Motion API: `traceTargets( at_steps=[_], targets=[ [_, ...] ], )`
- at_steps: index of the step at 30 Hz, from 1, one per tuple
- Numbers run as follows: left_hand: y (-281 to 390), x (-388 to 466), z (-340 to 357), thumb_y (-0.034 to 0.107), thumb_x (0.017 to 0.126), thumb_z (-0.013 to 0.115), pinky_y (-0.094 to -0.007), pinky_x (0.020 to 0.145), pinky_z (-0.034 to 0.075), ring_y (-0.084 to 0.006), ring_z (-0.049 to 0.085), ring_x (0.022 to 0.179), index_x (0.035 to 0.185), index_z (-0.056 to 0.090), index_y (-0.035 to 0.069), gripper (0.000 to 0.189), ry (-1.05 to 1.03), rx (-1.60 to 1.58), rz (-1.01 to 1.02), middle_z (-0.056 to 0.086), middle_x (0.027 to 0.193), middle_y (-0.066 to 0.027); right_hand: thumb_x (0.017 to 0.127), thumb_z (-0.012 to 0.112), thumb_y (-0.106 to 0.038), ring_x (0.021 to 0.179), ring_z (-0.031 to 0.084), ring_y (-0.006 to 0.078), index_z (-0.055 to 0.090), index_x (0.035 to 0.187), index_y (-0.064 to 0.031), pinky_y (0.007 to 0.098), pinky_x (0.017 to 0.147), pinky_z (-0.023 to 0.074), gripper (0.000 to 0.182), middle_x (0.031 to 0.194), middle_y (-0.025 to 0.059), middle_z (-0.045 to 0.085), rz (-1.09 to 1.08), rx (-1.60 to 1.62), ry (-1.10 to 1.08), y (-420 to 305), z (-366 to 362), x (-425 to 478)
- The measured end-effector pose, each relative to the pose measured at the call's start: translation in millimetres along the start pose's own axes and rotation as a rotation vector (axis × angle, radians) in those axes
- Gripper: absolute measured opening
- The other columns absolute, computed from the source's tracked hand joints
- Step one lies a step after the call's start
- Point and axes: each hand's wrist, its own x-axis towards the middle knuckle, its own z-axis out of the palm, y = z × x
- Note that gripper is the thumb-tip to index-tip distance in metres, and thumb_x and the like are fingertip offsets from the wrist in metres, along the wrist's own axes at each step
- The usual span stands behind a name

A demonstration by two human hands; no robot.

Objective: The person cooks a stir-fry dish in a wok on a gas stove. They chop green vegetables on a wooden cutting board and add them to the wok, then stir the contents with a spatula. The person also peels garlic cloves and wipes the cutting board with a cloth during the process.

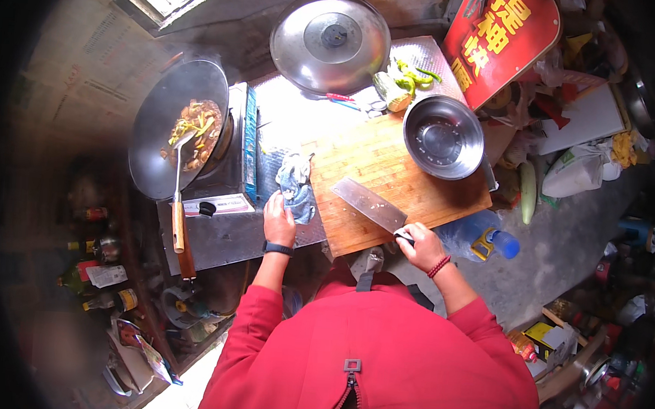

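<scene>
My right hand [423, 248] grips the dark handle of a cleaver [371, 206]. Its broad blade, with small pale bits stuck on it, lies over the front part of a wooden cutting board [358, 156]. To the left, my left hand [279, 222] holds nothing, its fingers stretched forward and the thumb apart. Beside those fingers is a crumpled blue-grey cloth [297, 188] at the board's left edge; whether they touch it I cannot tell. A stainless steel basin [443, 137] with wet drops inside sits on the board's far right corner.
At left a wok [152, 132] of cooked food [203, 126] stands on a gas stove [215, 202], a spatula [178, 167] resting in it. Behind the board are a large metal lid [310, 35], green peppers [417, 78] and a cut vegetable [392, 91]. A plastic jug [469, 233] stands below right.
</scene>
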Motion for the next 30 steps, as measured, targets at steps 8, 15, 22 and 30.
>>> traceTargets(
  at_steps=[8, 15, 22, 30],
  targets=[
    [-39.2, 10.2, 37.3, -0.002, 0.072, 0.060, -0.0379, 0.087, 0.044, -0.0318, 0.054, 0.100, 0.103, 0.057, 0.003, 0.032, -0.060, 0.062, 0.035, 0.059, 0.105, -0.0143, 0.086, 0.063, -0.021, 0.044, 0.047, 0.0081, 0.053, 0.079, -0.0031, 0.0235, 0.042, 0.0376, 0.021, 0.057, -0.0007, 0.050, 0.557, 0.663, 0.124, 19.2, 12.8, -85.1],
    [-51.2, 20.1, 39.8, 0.008, 0.072, 0.065, -0.0392, 0.082, 0.044, -0.0328, 0.054, 0.093, 0.097, 0.058, 0.002, 0.027, -0.051, 0.034, -0.010, 0.056, 0.096, -0.0137, 0.089, 0.058, -0.032, 0.039, 0.047, 0.0129, 0.049, 0.074, -0.0048, 0.0257, 0.037, 0.0392, 0.033, 0.056, 0.0032, 0.049, 0.826, 1.054, 0.216, 43.9, 48.6, -121.3],
    [-60.6, 38.0, 48.4, 0.012, 0.074, 0.068, -0.0356, 0.071, 0.047, -0.0277, 0.057, 0.078, 0.096, 0.058, 0.001, 0.026, 0.087, 0.013, -0.026, 0.057, 0.089, -0.0134, 0.090, 0.054, -0.036, 0.039, 0.046, 0.0138, 0.046, 0.075, -0.0070, 0.0290, 0.039, 0.0399, 0.034, 0.057, 0.0028, 0.047, 0.877, 1.214, 0.294, 35.4, 81.8, -99.4],
    [-55.9, 39.3, 38.9, -0.002, 0.075, 0.057, -0.0345, 0.069, 0.047, -0.0259, 0.057, 0.078, 0.083, 0.057, 0.000, 0.008, 0.198, -0.017, -0.031, 0.057, 0.084, -0.0121, 0.091, 0.053, -0.034, 0.039, 0.046, 0.0138, 0.045, 0.074, -0.0060, 0.0288, 0.039, 0.0408, 0.033, 0.058, 0.0036, 0.047, 0.828, 1.226, 0.247, 32.6, 100.2, -79.4]
  ],
)
